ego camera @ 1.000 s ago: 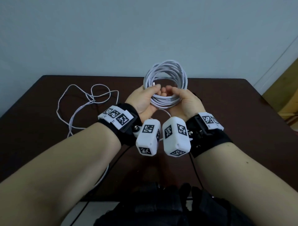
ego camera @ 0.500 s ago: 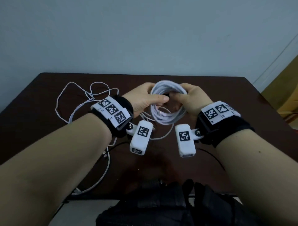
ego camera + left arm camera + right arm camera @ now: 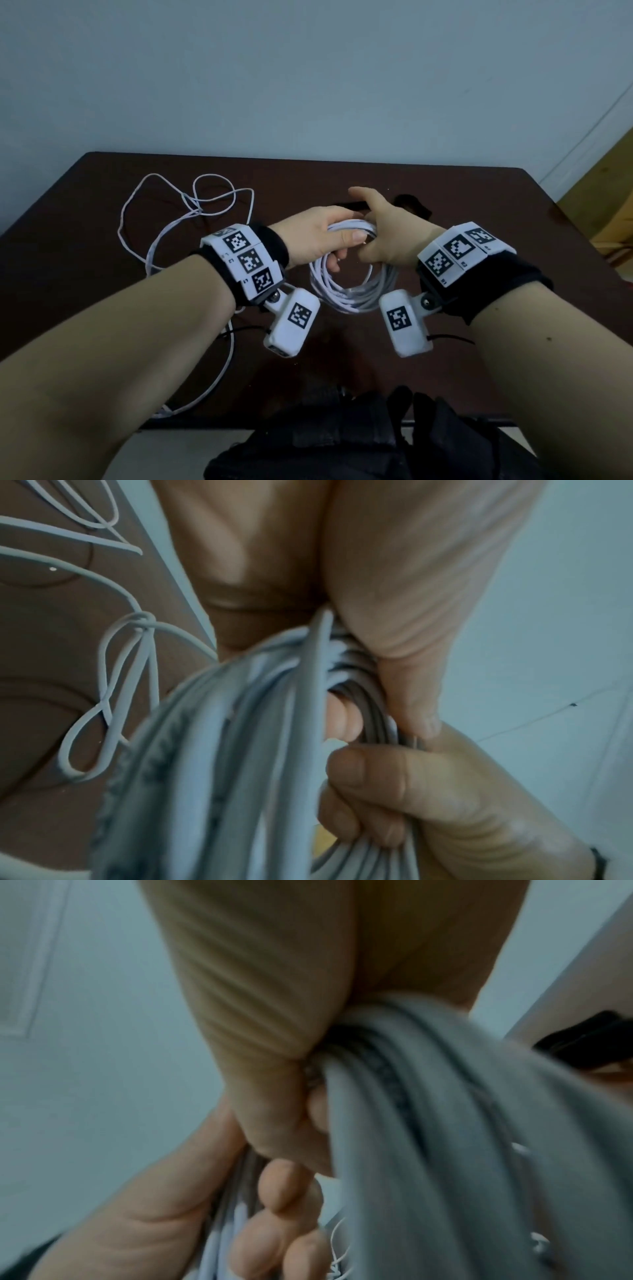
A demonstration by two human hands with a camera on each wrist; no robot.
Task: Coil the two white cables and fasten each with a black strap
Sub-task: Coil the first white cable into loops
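A coiled white cable [image 3: 352,291] hangs in a loop below both hands over the middle of the dark table [image 3: 513,222]. My left hand [image 3: 318,236] grips the top of the coil, thumb across the strands [image 3: 346,685]. My right hand [image 3: 383,236] holds the same bundle just beside it, fingers curled round it, one finger sticking out toward the far side. The second white cable [image 3: 191,212] lies loose and tangled on the table at the left. A black strap [image 3: 411,205] lies just beyond the right hand, also in the right wrist view [image 3: 589,1042].
A black bag or cloth [image 3: 342,445] sits at the table's near edge below my arms. Thin black wires run from the wrist cameras. A pale wall stands behind the table, and a wooden surface [image 3: 609,205] lies off its right side.
The coil, held upright above my hands a second ago, has swung over and now hangs beneath them. Both hands have turned palm down and still hold it.
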